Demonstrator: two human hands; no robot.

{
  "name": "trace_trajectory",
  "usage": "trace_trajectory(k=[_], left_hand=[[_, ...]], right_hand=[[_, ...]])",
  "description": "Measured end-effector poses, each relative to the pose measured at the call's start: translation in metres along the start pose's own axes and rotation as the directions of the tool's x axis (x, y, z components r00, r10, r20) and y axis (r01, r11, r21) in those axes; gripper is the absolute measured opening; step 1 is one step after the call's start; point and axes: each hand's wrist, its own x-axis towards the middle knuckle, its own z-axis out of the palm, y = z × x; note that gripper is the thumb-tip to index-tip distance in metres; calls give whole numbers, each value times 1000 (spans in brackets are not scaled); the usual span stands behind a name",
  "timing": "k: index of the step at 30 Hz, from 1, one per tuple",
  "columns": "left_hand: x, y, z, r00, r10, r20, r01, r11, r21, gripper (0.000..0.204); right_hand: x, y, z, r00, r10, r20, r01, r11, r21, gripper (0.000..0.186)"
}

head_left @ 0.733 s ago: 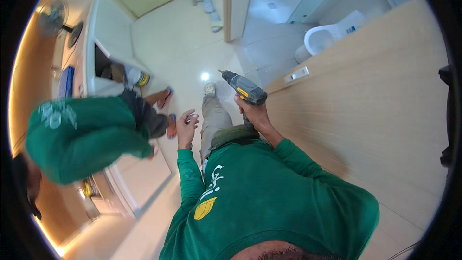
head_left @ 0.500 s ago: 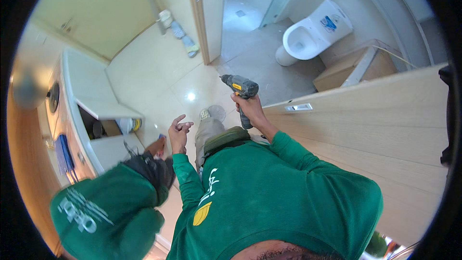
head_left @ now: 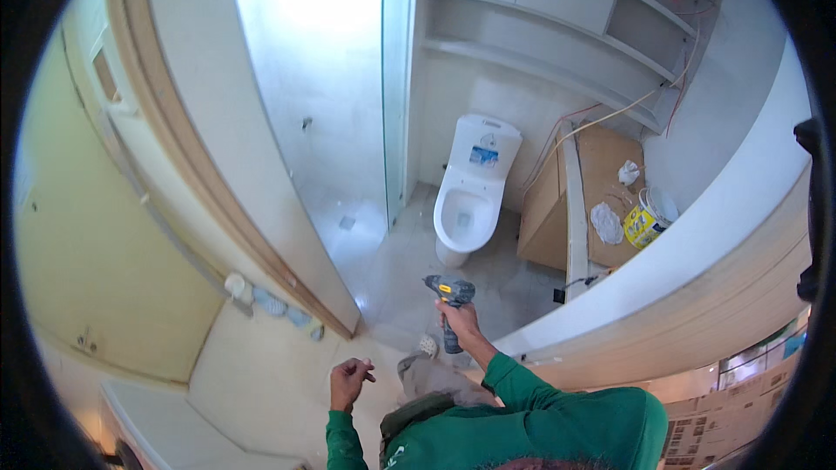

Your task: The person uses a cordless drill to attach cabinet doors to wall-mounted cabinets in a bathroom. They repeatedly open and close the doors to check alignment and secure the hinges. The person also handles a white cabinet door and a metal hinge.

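My right hand [head_left: 463, 320] is wrapped round the grip of a dark grey cordless drill [head_left: 452, 289] with yellow marks. The drill is held level in front of me, its nose pointing left. The base of its handle shows below my fist. To the left, clear of the drill, my left hand [head_left: 351, 381] is raised with its fingers curled and pinched together. Whether something small is between those fingers cannot be made out. Beyond the drill stands a white toilet [head_left: 475, 183] with its bowl uncovered and a blue sticker on its top.
A pale wooden door [head_left: 644, 331] curves along my right. The wooden door frame [head_left: 200, 183] rises at left. A glass panel [head_left: 394, 87] borders the shower. A cardboard-covered counter [head_left: 610, 252] bears a yellow-and-white bucket [head_left: 651, 218] and loose wires above. Several items lie by the left wall.
My view has turned right and up toward the bathroom, and I am closer to its doorway. My left fingers have curled in. The co-worker at left is out of view. The drill stays in my right hand.
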Motion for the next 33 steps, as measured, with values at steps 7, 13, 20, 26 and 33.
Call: trace_trajectory(k=[7, 13, 20, 26, 33], left_hand=[[113, 73, 172, 987, 41, 158, -38, 999, -23, 23], [221, 121, 212, 942, 120, 312, -103, 992, -68, 28], [340, 227, 265, 913, 316, 256, -254, 935, -246, 22], [448, 321, 340, 860, 390, 329, -276, 898, -342, 21], [611, 462, 423, 718, 510, 474, -340, 851, -401, 30]], right_hand=[[117, -55, -119, 970, 7, -243, 17, 995, 94, 19], [169, -99, -145, 955, -29, -296, 57, 995, 85, 23], [197, -126, -167, 914, 17, -406, 78, 974, 215, 22], [221, -164, -184, 883, -64, -466, 166, 969, 182, 21], [289, -244, -200, 853, -42, -521, 173, 963, 206, 22]])
